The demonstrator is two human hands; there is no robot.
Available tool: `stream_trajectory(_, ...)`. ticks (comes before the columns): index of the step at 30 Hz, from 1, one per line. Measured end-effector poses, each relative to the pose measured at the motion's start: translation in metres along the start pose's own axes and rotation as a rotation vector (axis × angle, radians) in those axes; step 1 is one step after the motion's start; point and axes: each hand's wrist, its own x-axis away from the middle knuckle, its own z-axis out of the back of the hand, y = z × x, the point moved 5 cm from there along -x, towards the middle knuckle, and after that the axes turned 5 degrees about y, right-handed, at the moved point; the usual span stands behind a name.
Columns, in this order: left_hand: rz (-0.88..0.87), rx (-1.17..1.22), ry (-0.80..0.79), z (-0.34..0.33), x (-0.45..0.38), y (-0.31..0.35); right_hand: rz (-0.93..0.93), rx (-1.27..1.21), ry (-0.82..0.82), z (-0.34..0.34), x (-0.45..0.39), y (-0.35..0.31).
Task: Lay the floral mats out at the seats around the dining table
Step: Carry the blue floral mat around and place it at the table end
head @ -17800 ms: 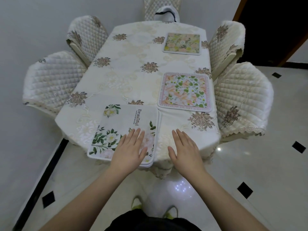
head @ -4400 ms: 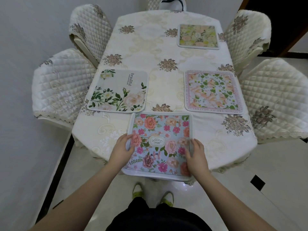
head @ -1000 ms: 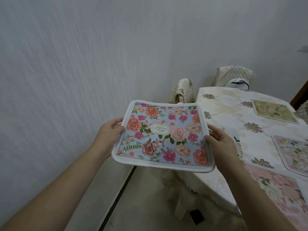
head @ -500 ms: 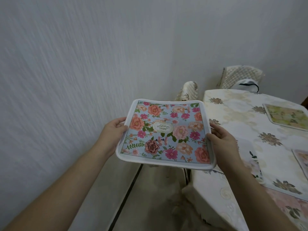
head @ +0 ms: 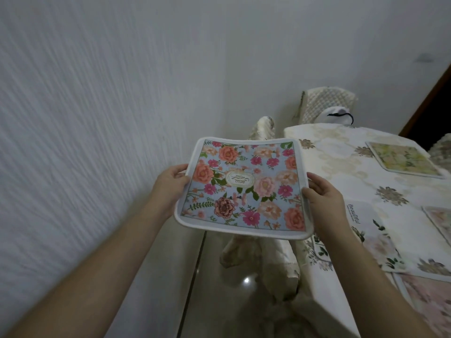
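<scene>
Our left hand and right hand each pinch a side edge of the blue floral mat, held level in the air off the table's left side, where half a second ago it sat lower in view. We judge it is bound for the bare seat at about one o'clock. Farther right, at three o'clock, the white leafy mat lies on the table, the green mat beyond; no containers show.

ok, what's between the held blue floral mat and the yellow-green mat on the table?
Head view: only bare tablecloth lies between the blue floral mat and the yellow-green mat; no mat sits there.
</scene>
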Motion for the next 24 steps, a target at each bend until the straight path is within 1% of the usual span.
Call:
stream_trajectory(8,-0.027,-0.05,-0.14,-0.047,-0.074,0.01,-0.04,-0.022,0.132,-0.004,-0.048,0.011)
stream_trajectory(17,-0.027,-0.116,-0.262,-0.135,-0.182,0.018,-0.091,-0.085,0.251,-0.003,-0.132,0.033)
stream_trajectory(21,-0.106,-0.199,-0.314,-0.175,-0.214,0.034,-0.118,-0.108,0.324,0.004,-0.162,0.041)
stream_trajectory(24,-0.124,-0.226,-0.384,-0.207,-0.233,0.041,-0.121,-0.111,0.39,0.015,-0.177,0.047)
